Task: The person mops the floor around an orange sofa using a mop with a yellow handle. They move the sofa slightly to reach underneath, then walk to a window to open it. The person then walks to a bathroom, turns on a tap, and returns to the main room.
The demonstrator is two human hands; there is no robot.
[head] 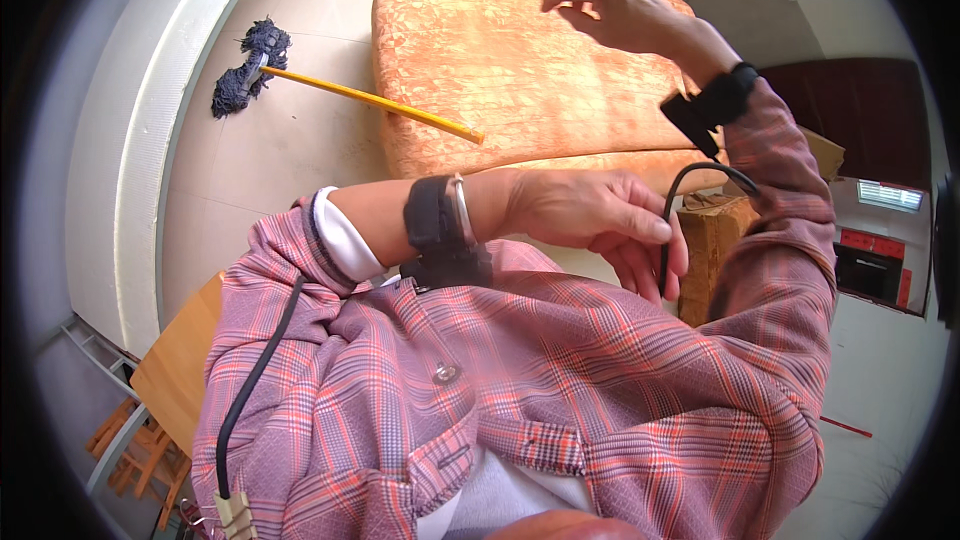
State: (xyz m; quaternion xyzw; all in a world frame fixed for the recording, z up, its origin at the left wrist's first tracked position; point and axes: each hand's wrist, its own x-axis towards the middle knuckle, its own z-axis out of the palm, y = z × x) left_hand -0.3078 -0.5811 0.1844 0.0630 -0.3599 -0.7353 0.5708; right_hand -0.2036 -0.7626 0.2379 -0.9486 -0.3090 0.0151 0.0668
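Observation:
My left hand point(592, 217) reaches across my chest from the left, its thumb and fingers closed on a black cable point(694, 169). That cable loops over to the rolled plaid sleeve of my right arm. Raised over an orange patterned sofa point(465, 52), my right hand point(615, 7) holds nothing and its fingers are loosely bent and apart. A black strap with a dark device point(705, 109) sits on the right wrist. Another black strap point(431, 221) goes round the left wrist, beside a pale bangle point(461, 206).
A mop with dark strands point(251, 71) lies on the tiled floor, its yellow handle point(390, 106) reaching across the sofa edge in view. A wooden board point(180, 360) and wooden stools point(146, 457) are at lower left. An orange-brown upholstered piece point(705, 247) stands at right.

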